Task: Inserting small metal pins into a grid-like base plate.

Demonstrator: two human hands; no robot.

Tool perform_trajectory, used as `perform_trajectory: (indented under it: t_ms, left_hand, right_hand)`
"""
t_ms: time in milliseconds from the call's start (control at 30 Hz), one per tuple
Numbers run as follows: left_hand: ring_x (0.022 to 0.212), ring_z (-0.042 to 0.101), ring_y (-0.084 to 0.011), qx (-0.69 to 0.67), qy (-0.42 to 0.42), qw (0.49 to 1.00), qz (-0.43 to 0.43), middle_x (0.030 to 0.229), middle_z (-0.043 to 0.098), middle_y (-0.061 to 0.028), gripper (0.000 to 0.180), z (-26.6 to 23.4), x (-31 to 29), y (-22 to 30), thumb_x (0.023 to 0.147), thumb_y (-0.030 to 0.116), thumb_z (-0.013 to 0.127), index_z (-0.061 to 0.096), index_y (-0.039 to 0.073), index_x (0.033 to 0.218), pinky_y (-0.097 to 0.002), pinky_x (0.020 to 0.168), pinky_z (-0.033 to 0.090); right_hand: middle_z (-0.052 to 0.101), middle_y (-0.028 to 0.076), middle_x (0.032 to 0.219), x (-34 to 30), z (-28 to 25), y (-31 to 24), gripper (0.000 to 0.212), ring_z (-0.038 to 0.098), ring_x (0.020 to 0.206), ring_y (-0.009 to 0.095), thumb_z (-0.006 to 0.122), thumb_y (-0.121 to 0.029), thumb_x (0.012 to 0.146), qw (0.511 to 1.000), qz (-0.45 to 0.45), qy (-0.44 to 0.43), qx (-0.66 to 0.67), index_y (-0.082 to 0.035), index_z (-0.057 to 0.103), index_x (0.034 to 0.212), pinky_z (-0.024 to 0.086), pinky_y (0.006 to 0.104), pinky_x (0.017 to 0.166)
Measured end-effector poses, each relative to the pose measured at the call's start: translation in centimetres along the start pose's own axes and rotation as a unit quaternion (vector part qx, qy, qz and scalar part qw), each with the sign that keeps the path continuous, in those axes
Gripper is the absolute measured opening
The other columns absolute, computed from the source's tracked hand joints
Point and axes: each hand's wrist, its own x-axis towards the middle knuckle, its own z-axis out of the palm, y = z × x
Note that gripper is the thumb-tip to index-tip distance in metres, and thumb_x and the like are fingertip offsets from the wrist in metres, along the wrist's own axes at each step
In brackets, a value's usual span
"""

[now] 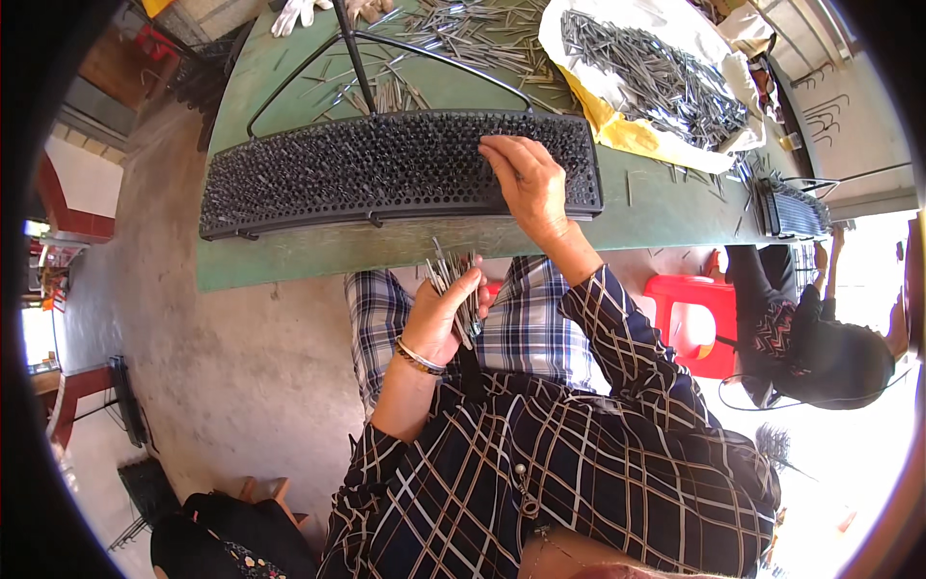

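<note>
Your checked shirt (579, 463) is nearest the camera. A long black holed rack (386, 164) sits on the green worktop (260, 265), its long axis running left to right along the near edge. Your left hand (447, 307), on your side of it, wraps a bunch of thin metal rods (446, 272) pointing away from you, tipped slightly left. Your right hand (531, 185) is over the rack's right part, thumb and fingertips close together; whether they pinch a rod, I cannot tell. Farther right lies a white-and-yellow sack (644, 141) bearing rods.
</note>
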Motion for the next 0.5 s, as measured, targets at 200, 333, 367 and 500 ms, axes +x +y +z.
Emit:
perform_trajectory:
  t_ms: [200, 333, 367, 500]
  left_hand:
    - [0.071, 0.060, -0.0127, -0.004, 0.001, 1.000, 0.020, 0.082, 0.061, -0.0020, 0.021, 0.1, 0.0, 0.2, 0.087, 0.016, 0.065, 0.059, 0.004, 0.103, -0.0252, 0.060, 0.050]
    - [0.070, 0.061, -0.0124, 0.004, 0.028, 0.999, 0.036, 0.082, 0.062, -0.0027, 0.018, 0.2, -0.1, 0.5, 0.086, 0.014, 0.066, 0.060, 0.004, 0.099, -0.0257, 0.061, 0.052]
    - [0.069, 0.061, -0.0121, 0.001, 0.028, 0.999, 0.047, 0.080, 0.062, -0.0028, 0.017, 0.2, -0.1, 0.6, 0.085, 0.013, 0.067, 0.060, 0.004, 0.097, -0.0257, 0.061, 0.053]
    - [0.066, 0.061, -0.0117, 0.020, 0.037, 0.996, 0.083, 0.077, 0.062, -0.0031, 0.016, -0.1, 0.0, 0.5, 0.084, 0.011, 0.069, 0.060, 0.003, 0.094, -0.0260, 0.059, 0.054]
  right_hand:
    - [0.062, 0.006, 0.099, -0.9, -0.1, 0.0, 0.015, 0.059, 0.085, 0.021, 0.070, -0.010, 0.075, 0.990, -0.086, -0.094, -0.063, -0.006, 0.068, 0.090, 0.043, 0.0339, 0.074]
    - [0.063, 0.007, 0.094, -0.6, -0.6, -0.8, 0.015, 0.059, 0.078, 0.021, 0.071, -0.012, 0.076, 0.995, -0.083, -0.042, -0.042, -0.004, 0.068, 0.089, 0.046, 0.0323, 0.070]
    - [0.063, 0.007, 0.094, -0.3, -1.3, -1.7, 0.015, 0.059, 0.078, 0.021, 0.071, -0.012, 0.076, 0.995, -0.083, -0.042, -0.042, -0.004, 0.068, 0.089, 0.046, 0.0323, 0.070]
    - [0.064, 0.007, 0.078, -2.0, -3.3, -4.1, 0.022, 0.056, 0.067, 0.011, 0.073, -0.018, 0.080, 0.921, 0.187, -0.289, 0.182, 0.002, 0.068, 0.087, 0.045, 0.0248, 0.058]
